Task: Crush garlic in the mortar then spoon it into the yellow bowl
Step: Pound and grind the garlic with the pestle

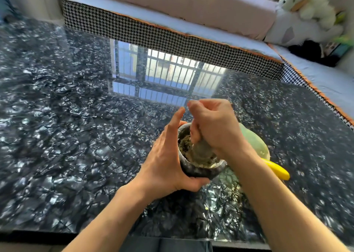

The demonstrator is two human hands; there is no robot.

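A dark stone mortar (199,170) stands on the black marbled table, with pale crushed garlic (184,142) smeared on its inner wall. My left hand (168,156) cups the mortar's left side, thumb under it and fingers stretched up. My right hand (216,125) is fisted around a grey pestle (201,150) whose head sits inside the mortar. Behind my right wrist a pale yellow-green bowl (256,142) shows, mostly hidden. A yellow handle (277,169), probably the spoon's, sticks out to the right below the bowl.
The glossy black table (76,117) spreads wide to the left and far side and reflects a window. A houndstooth-edged bench (172,35) borders the far and right sides, with cushions and plush toys (306,4) on it. The table's near edge lies just below my forearms.
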